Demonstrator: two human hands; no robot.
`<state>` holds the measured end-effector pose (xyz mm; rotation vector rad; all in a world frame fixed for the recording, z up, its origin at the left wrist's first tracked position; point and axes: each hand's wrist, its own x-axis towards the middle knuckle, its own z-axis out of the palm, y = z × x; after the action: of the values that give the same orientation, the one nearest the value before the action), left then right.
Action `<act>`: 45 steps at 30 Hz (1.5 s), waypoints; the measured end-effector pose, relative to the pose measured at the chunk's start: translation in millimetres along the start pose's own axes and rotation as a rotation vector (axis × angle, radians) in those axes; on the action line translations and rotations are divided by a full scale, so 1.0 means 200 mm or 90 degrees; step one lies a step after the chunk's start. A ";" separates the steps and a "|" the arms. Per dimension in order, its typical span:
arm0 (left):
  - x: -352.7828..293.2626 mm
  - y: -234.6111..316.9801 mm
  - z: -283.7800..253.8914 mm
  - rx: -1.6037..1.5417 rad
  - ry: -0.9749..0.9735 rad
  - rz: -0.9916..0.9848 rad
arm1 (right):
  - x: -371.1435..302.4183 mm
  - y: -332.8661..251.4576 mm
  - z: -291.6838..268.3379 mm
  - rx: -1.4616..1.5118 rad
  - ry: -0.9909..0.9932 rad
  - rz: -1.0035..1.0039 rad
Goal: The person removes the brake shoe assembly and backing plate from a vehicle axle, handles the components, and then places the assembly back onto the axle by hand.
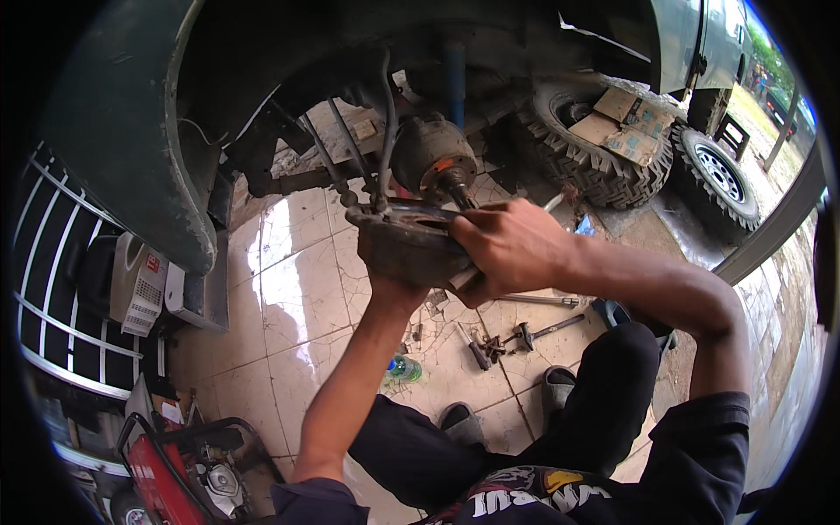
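- Right hand (pixel 509 249) is gripping the near right edge of a chunky dark metal part (pixel 404 252), fingers curling over it, so that's a closed hold.
- Left hand (pixel 398 290) is reaching up under the same part, around the middle of the frame. The part is hiding the fingers, so I can't tell how tight that one's holding.
- The metal part is sitting dead center, just below the splined shaft (pixel 457 187) that's sticking out of the rusty round housing (pixel 430 150). A metal rod (pixel 386 131) is running down to its top.
- Screwdriver (pixel 474 347) and some greasy metal bits (pixel 525 336) are lying on the tiled floor (pixel 302 363), lower center, with a green bottle (pixel 405 368) standing left of them.
- Knobbly tire (pixel 604 179) is lying upper right, flattened cardboard (pixel 623 125) resting on top.
- Red generator (pixel 179 477) is filling the lower left corner.
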<state>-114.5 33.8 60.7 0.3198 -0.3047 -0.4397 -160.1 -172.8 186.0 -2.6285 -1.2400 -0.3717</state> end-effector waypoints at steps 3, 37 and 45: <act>-0.05 -0.03 0.09 -0.015 0.125 0.123 | -0.04 0.03 0.08 0.002 -0.049 -0.004; -0.19 0.22 -0.17 -0.303 0.027 -0.157 | -0.21 0.24 0.75 1.245 -0.001 0.671; -0.16 0.23 -0.18 0.471 0.205 0.135 | -0.30 0.20 0.57 1.088 0.167 0.700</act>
<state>-112.2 96.3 37.1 1.0580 -0.1716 -0.0442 -150.1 -206.7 55.4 -1.2196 0.2402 0.3978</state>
